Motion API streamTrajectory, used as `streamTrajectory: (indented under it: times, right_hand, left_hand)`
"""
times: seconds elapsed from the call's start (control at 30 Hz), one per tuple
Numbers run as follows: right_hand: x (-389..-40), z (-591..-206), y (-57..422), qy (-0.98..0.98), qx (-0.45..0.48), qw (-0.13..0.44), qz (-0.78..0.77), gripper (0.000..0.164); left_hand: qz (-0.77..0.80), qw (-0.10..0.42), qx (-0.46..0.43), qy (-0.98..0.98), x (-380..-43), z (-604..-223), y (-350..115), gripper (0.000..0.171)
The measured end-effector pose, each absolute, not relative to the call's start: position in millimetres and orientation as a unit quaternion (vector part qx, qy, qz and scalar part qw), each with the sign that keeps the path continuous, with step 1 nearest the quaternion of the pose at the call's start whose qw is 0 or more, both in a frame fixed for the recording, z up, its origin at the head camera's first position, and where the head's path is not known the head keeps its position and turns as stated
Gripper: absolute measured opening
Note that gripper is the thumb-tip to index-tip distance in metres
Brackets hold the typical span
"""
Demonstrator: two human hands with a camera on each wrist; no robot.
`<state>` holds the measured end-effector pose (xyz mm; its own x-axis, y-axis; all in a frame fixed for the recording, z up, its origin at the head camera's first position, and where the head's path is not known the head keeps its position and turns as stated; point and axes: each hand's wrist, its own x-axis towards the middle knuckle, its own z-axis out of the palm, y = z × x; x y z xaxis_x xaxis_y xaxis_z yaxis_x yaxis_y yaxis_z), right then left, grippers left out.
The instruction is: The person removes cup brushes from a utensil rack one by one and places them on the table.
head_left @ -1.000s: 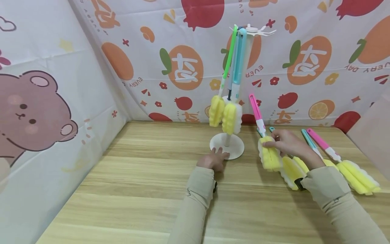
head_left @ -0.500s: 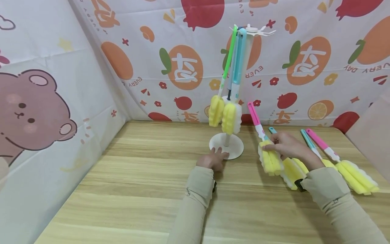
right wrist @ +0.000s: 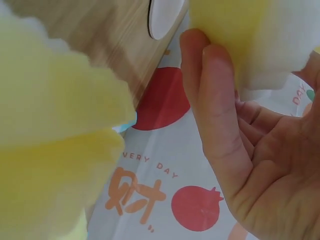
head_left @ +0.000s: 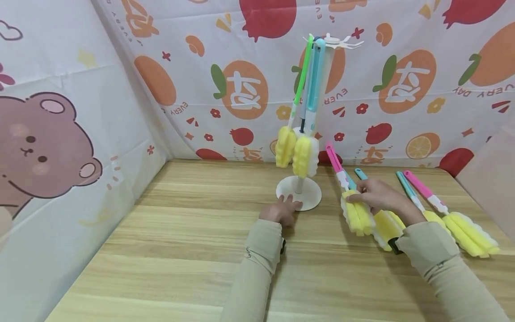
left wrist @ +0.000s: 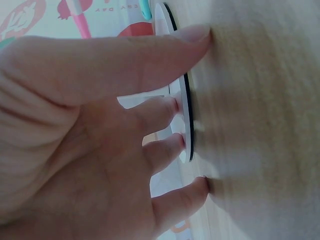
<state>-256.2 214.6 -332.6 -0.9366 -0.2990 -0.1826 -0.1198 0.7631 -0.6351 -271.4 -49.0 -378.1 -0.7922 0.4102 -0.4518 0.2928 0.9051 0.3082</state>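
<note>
White fruit-printed cloth (head_left: 277, 67) hangs beyond both grips. Pale wood-grain tabletop (head_left: 193, 250) spreads beneath the left grip (head_left: 280, 210) and the right grip (head_left: 377, 195). Just ahead of the left grip stands a white rack (head_left: 328, 67) with brushes hanging from its top; that grip holds nothing, fingers apart, two of them resting on the rack's round base (head_left: 311, 195). Right of the right grip lie a loose pink brush (head_left: 440, 205) and a loose teal brush (head_left: 410, 192).

Between thumb and fingers, the right grip pinches the held brush (head_left: 342, 179) by its yellow-and-white sponge head (head_left: 357, 219), its pink handle pointing ahead and leftward. It should be light and not fragile. Foam probably squashes rather than slips, letting the stiff handle swing; the narrow white neck, just ahead of the pinch, looks a surer place to take hold.
</note>
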Motion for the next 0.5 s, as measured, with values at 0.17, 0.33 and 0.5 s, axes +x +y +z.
streamTrajectory:
  times: [0.17, 0.33, 0.5]
  right_hand:
    - [-256.2, -334.4, 214.0, 0.93, -0.111, 0.146, -0.319, 0.037]
    - [-256.8, -336.6, 213.0, 0.927, -0.106, 0.153, -0.326, 0.036]
    - [-257.0, -341.2, 213.8, 0.924, -0.102, 0.158, -0.332, 0.035]
  left_hand:
    - [0.114, 0.266, 0.185, 0.939, -271.7, -378.6, -48.3, 0.071]
    - [0.115, 0.267, 0.182, 0.939, -272.0, -379.0, -49.1, 0.071]
    - [0.112, 0.267, 0.184, 0.939, -272.2, -378.6, -48.4, 0.072]
